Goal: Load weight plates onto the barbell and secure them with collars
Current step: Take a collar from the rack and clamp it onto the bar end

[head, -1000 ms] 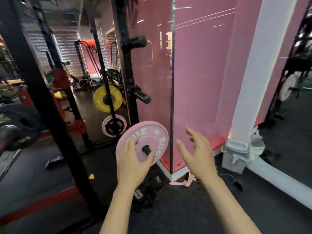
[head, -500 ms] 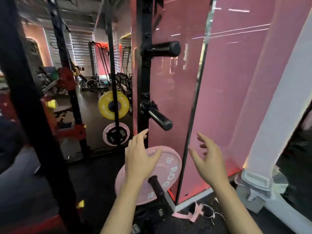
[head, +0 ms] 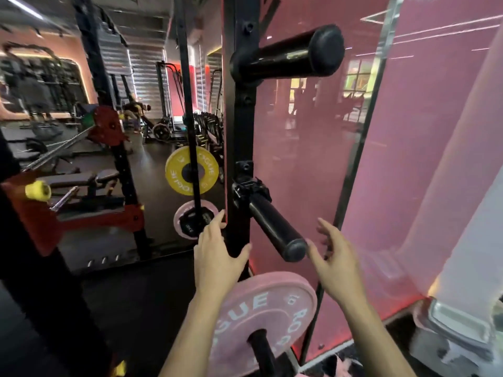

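A pink weight plate [head: 268, 303] hangs on the lowest storage peg [head: 261, 349] of a black rack upright [head: 242, 148], low in the head view. Above it a black peg [head: 275, 229] juts toward me with a black collar [head: 251, 187] clamped at its base. My left hand [head: 217, 257] is open, fingers spread, just left of the upright and above the plate. My right hand [head: 336, 265] is open to the right of that peg's tip. Neither hand holds anything. A thicker bare peg [head: 294, 57] sticks out higher up.
A pink mirrored wall panel [head: 307, 159] stands right behind the rack. Further rack posts show a yellow plate [head: 192, 174] and a pink plate [head: 194, 219] behind, on the left. A barbell on a red rack [head: 106, 126] and a bench [head: 79, 180] are at left. A white pillar [head: 471, 240] rises at right.
My view has risen and moved closer to the rack. Both hands lifted off the pink plate and now hover on either side of the middle peg.
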Tool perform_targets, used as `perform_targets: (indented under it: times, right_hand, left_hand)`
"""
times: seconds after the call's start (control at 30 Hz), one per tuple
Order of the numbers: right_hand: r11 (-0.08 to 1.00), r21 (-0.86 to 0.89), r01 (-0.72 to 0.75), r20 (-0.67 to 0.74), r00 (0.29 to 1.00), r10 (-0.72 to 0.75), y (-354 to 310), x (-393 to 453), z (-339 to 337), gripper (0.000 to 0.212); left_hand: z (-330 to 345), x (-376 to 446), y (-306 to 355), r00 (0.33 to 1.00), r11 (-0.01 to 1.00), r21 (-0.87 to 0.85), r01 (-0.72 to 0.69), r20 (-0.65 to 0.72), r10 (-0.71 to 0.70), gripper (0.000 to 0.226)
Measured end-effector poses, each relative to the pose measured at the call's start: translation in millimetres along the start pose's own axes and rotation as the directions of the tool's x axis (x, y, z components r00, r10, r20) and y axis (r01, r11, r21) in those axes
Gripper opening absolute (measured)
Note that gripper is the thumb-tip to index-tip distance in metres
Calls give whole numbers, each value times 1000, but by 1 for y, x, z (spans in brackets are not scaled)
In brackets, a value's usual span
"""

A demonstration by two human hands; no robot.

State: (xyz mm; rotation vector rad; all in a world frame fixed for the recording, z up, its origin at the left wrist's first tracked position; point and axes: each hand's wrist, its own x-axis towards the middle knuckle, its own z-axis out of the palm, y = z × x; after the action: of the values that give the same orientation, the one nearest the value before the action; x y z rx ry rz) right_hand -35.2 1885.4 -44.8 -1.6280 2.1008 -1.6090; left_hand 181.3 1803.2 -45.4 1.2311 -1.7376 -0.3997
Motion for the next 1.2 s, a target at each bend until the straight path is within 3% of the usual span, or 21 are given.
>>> perform_targets:
  times: [0.23, 0.53, 0.73, 1.0, 1.1, 1.2]
  right_hand:
    - [996, 40, 83, 116, 989, -88, 23, 83, 53, 61]
    - [962, 143, 232, 296, 918, -265, 13, 130, 91, 77]
    - [928, 92, 362, 265, 889, -373, 10, 133, 92, 67]
    - [922, 42, 386, 180, 904, -387, 7, 97, 75, 56]
    - [919, -67, 389, 168, 912, -374, 15, 78, 65, 82]
    - [927, -61, 371, 151, 921, -358, 9, 46, 40, 81]
  left_hand:
    - [31, 57, -14, 999, 994, 111, 22, -40, -17, 91]
    - [58, 87, -12, 998, 979, 200, 26, -53, -16, 93]
    - [55, 91, -11, 998, 966, 258, -2, -65, 20, 83]
    - [43, 61, -7, 991, 965, 237, -112, -51, 128, 81]
    - [36, 42, -1, 984, 967, 196, -161, -38, 172, 83]
    - [29, 18, 8, 979, 970, 143, -198, -26, 204, 84]
